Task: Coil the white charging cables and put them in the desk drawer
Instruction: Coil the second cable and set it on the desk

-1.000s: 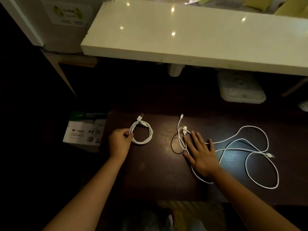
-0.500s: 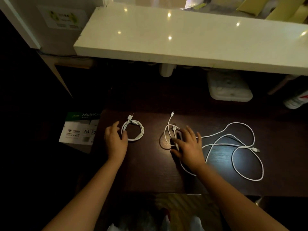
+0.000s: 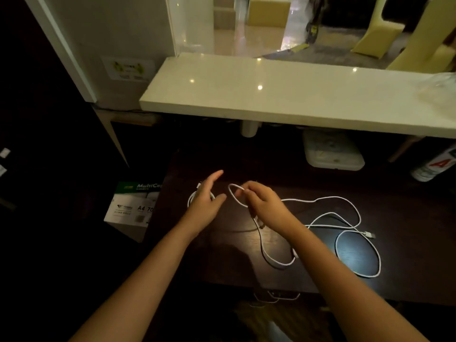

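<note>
Right hand [image 3: 265,206] pinches loose white charging cable [image 3: 345,233], small loop raised at fingertips; rest trails on desk [image 3: 407,218] to its right. Left hand [image 3: 206,206] open, fingers straight, over coiled cable [image 3: 191,199].

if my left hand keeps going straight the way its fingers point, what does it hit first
Nothing close, it seems: the left hand, above the coiled cable, points up-right over bare dark desk toward the shadowed space under the white counter. Depth is unclear.

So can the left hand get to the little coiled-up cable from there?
Probably yes. The left hand hovers open right over the coiled cable on the desk, with nothing between them. The right hand is busy pinching the loose cable.
</note>
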`<state>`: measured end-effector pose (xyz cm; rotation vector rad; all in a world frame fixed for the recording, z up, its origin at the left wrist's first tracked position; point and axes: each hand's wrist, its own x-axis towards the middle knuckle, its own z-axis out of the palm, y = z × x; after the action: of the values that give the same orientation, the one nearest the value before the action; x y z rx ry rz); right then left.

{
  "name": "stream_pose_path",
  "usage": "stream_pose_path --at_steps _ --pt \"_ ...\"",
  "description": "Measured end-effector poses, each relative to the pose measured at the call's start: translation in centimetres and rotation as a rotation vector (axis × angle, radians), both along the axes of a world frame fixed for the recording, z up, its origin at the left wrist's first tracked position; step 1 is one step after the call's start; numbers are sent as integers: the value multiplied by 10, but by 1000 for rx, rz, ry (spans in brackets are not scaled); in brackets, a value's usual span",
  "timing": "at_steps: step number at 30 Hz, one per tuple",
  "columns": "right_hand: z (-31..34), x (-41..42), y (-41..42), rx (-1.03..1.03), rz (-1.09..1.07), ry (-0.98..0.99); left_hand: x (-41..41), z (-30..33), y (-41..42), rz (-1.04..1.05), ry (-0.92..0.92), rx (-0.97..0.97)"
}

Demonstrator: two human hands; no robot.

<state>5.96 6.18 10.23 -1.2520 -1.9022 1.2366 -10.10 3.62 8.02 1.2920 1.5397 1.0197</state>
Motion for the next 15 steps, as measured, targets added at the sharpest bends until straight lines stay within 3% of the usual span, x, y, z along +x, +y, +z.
stream_pose_path --at_steps 2,4,9,11,13,15 --pt "25 1 3 -98 69 156 6 22 8 -144 -30 61" --pt "50 7 10 -121 69 308 10 40 13 -150 -139 77" --pt "88 35 35 -85 -97 628 10 58 20 -233 -58 116" --pt "86 44 40 -34 -227 613 12 66 22 -207 -175 114" --pt "71 53 44 4 -340 441 11 79 26 -116 -501 130" --pt "50 57 43 -21 -297 217 4 93 31 -92 -775 153"
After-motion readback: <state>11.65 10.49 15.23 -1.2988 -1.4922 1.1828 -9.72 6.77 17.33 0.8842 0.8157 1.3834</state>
